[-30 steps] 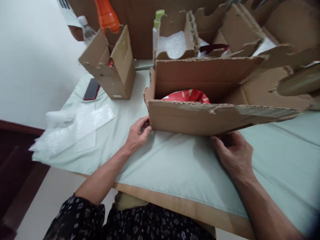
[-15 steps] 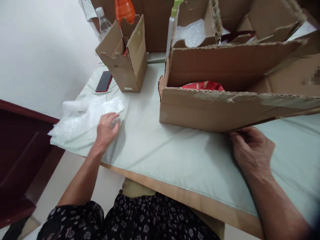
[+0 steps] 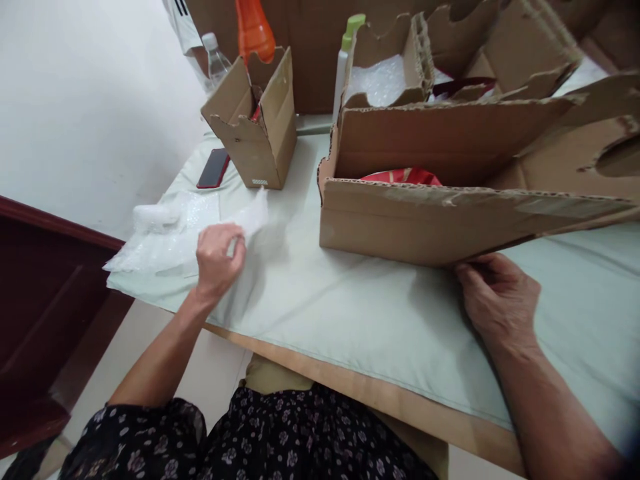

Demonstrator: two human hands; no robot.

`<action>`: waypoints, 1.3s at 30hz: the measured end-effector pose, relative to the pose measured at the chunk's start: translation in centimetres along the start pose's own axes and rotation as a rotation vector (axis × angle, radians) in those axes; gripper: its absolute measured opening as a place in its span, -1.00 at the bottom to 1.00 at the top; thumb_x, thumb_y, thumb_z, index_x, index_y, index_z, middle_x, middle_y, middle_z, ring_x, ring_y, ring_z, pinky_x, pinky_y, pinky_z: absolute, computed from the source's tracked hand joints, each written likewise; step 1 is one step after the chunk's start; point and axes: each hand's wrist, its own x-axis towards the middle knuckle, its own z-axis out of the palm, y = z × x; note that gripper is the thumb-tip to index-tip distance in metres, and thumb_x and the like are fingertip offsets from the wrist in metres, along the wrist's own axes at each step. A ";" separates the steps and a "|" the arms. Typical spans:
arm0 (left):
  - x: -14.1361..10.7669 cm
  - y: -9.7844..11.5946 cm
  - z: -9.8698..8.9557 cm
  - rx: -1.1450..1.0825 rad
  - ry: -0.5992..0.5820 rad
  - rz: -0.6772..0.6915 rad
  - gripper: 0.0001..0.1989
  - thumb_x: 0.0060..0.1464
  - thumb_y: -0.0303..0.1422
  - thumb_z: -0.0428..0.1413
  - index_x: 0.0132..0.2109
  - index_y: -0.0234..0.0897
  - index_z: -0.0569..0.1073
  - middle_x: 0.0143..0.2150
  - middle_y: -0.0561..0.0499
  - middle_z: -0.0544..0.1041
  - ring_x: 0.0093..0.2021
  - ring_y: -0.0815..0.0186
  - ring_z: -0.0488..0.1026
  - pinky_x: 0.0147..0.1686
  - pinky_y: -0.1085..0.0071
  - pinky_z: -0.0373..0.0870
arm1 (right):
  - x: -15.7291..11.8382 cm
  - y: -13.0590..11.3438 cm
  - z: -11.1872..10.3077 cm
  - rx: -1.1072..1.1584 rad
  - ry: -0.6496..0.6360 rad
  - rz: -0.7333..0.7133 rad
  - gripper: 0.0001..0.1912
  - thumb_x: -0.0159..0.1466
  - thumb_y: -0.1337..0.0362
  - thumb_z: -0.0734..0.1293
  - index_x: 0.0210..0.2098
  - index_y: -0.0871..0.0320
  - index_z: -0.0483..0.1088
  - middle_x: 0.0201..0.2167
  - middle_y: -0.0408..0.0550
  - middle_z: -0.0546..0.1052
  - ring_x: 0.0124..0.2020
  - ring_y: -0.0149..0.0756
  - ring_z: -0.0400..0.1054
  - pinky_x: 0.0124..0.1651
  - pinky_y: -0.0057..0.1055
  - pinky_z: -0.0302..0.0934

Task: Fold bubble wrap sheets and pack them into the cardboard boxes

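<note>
Upright on the cloth-covered counter (image 3: 350, 387), the long carton (image 3: 380, 220), open-topped, with a red packet (image 3: 410, 176) inside, left of its middle. Well left of the long carton, left hand (image 3: 219, 257) with grip pressed together: thumb and fingers pinching a bubble-wrap sheet (image 3: 256, 212), one corner raised in the air. Farther left of the long carton, a loose wrap pile (image 3: 155, 250) on the cloth (image 3: 300, 300); too hazy to tell any clean parting of sheet from pile. At the lower front edge of the long carton, right hand (image 3: 503, 300), thumb against the cardboard, other fingertips tucked out of sight; cannot tell pressing from mere resting in that grip. Back and left of the long carton, a small carton (image 3: 250, 157) and a phone (image 3: 213, 168).

Best handling, probably: pinch only one layer close to the edge and peel it away slowly, letting no neighbouring wrap trail along. Raise the sheet enough to clear the cloth and swing wide of the phone and the small carton. Steady the long carton lightly with the right hand, without tipping it. Avoid hard pressing: film likely springy and slippery.
</note>
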 end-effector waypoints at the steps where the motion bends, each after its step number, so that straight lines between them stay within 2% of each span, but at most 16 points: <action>1: -1.3 2.0 -0.3 -0.055 -0.023 0.069 -0.86 0.20 -0.43 0.12 -0.15 -0.15 0.56 -0.11 -0.06 0.70 0.02 0.06 0.60 0.19 0.00 0.37 | 0.0 -0.2 -0.1 -0.003 -0.008 -0.004 -0.84 0.03 0.18 0.32 -0.39 0.08 0.39 -0.48 -0.08 0.53 -0.44 -0.24 0.37 -0.26 -0.27 0.27; 4: -5.5 8.3 -0.3 -0.246 -0.132 0.296 -0.79 0.21 -0.54 0.12 -0.09 -0.16 0.55 -0.14 -0.01 0.71 -0.08 0.16 0.65 0.18 0.02 0.43 | -0.2 -1.1 -0.4 -0.043 -0.035 -0.020 -0.89 0.07 0.22 0.31 -0.39 0.08 0.38 -0.48 -0.05 0.55 -0.44 -0.23 0.37 -0.25 -0.27 0.28; 6: -7.5 12.1 0.5 -0.363 -0.187 0.376 -0.78 0.22 -0.56 0.11 -0.08 -0.20 0.54 -0.16 -0.02 0.72 -0.12 0.22 0.66 0.16 0.05 0.46 | -0.3 -1.6 -0.5 -0.054 -0.056 -0.032 -0.91 0.08 0.24 0.31 -0.39 0.08 0.39 -0.47 -0.03 0.56 -0.43 -0.23 0.38 -0.23 -0.28 0.28; 8: -8.6 15.2 1.7 -0.450 -0.232 0.425 -0.80 0.24 -0.56 0.11 -0.07 -0.24 0.54 -0.14 -0.04 0.72 -0.12 0.23 0.66 0.16 0.08 0.47 | -0.5 -1.8 -0.6 -0.047 -0.073 -0.039 -0.90 0.09 0.25 0.30 -0.39 0.08 0.41 -0.45 -0.04 0.57 -0.41 -0.24 0.39 -0.22 -0.29 0.28; 10: -8.7 17.4 3.1 -0.490 -0.247 0.477 -0.82 0.27 -0.55 0.10 -0.07 -0.28 0.55 -0.13 -0.06 0.71 -0.11 0.23 0.64 0.15 0.10 0.48 | -0.7 -1.8 -0.8 -0.039 -0.090 -0.042 -0.88 0.10 0.23 0.30 -0.36 0.09 0.43 -0.42 -0.05 0.59 -0.40 -0.25 0.40 -0.21 -0.30 0.29; 13: -7.8 19.6 4.9 -0.492 -0.259 0.561 -0.82 0.29 -0.54 0.08 -0.08 -0.29 0.56 -0.09 -0.10 0.70 -0.06 0.21 0.62 0.13 0.11 0.49 | -1.3 -1.7 -1.7 -0.021 -0.121 -0.030 -0.82 0.14 0.18 0.32 -0.31 0.12 0.48 -0.44 -0.07 0.59 -0.41 -0.26 0.42 -0.24 -0.32 0.31; 16: -7.4 20.9 6.1 -0.447 -0.316 0.604 -0.82 0.32 -0.52 0.07 -0.08 -0.29 0.57 -0.03 -0.14 0.68 0.02 0.16 0.59 0.14 0.09 0.48 | -1.9 -2.0 -3.3 0.024 -0.248 -0.016 -0.76 0.21 0.10 0.34 -0.29 0.14 0.52 -0.45 -0.06 0.60 -0.42 -0.26 0.45 -0.26 -0.32 0.33; 21: -8.5 21.9 7.1 -0.363 -0.406 0.560 -0.83 0.34 -0.48 0.09 -0.06 -0.34 0.58 0.07 -0.26 0.62 0.10 0.04 0.55 0.12 -0.02 0.48 | -2.3 -2.9 -5.4 -0.031 -0.530 -0.075 -0.59 0.23 -0.09 0.37 -0.27 0.16 0.55 -0.46 -0.05 0.58 -0.41 -0.26 0.45 -0.28 -0.32 0.32; 23: -8.9 21.9 7.1 -0.374 -0.453 0.531 -0.82 0.34 -0.48 0.09 -0.03 -0.30 0.58 0.10 -0.25 0.61 0.13 0.02 0.53 0.14 -0.07 0.47 | -2.3 -3.0 -5.4 -0.086 -0.546 -0.133 -0.57 0.23 -0.10 0.37 -0.26 0.17 0.57 -0.45 -0.05 0.58 -0.40 -0.26 0.43 -0.31 -0.33 0.29; 27: -8.5 21.5 6.6 -0.436 -0.466 0.517 -0.84 0.30 -0.45 0.13 -0.03 -0.24 0.58 0.11 -0.20 0.60 0.14 0.02 0.52 0.13 -0.05 0.48 | -2.5 -2.6 -4.6 -0.228 -0.460 -0.202 -0.63 0.22 0.02 0.37 -0.18 0.17 0.59 -0.33 0.00 0.64 -0.37 -0.24 0.44 -0.29 -0.32 0.27; 32: -6.6 18.5 6.5 -0.357 -0.404 0.410 -0.78 0.29 -0.48 0.08 0.00 -0.25 0.57 0.11 -0.23 0.60 0.09 -0.01 0.52 0.11 -0.08 0.48 | -2.9 -2.4 -3.8 -0.424 -0.456 -0.261 -0.79 0.21 0.16 0.41 -0.22 0.09 0.61 -0.26 -0.02 0.66 -0.31 -0.21 0.47 -0.28 -0.33 0.21; 36: -5.2 15.5 6.7 -0.211 -0.481 0.292 -0.69 0.22 -0.43 0.14 0.10 -0.25 0.55 0.18 -0.27 0.54 0.17 -0.08 0.47 0.18 -0.12 0.43 | -3.0 -2.5 -3.8 -0.464 -0.469 -0.256 -0.88 0.25 0.22 0.38 -0.30 0.06 0.59 -0.38 -0.09 0.64 -0.35 -0.23 0.46 -0.32 -0.35 0.14; 39: -4.8 13.5 6.5 -0.187 -0.516 0.244 -0.63 0.21 -0.33 0.17 0.15 -0.25 0.52 0.25 -0.28 0.49 0.24 -0.10 0.42 0.25 -0.13 0.37 | -3.1 -2.6 -3.9 -0.464 -0.469 -0.254 -0.89 0.25 0.24 0.39 -0.31 0.06 0.58 -0.39 -0.10 0.64 -0.37 -0.24 0.45 -0.33 -0.35 0.13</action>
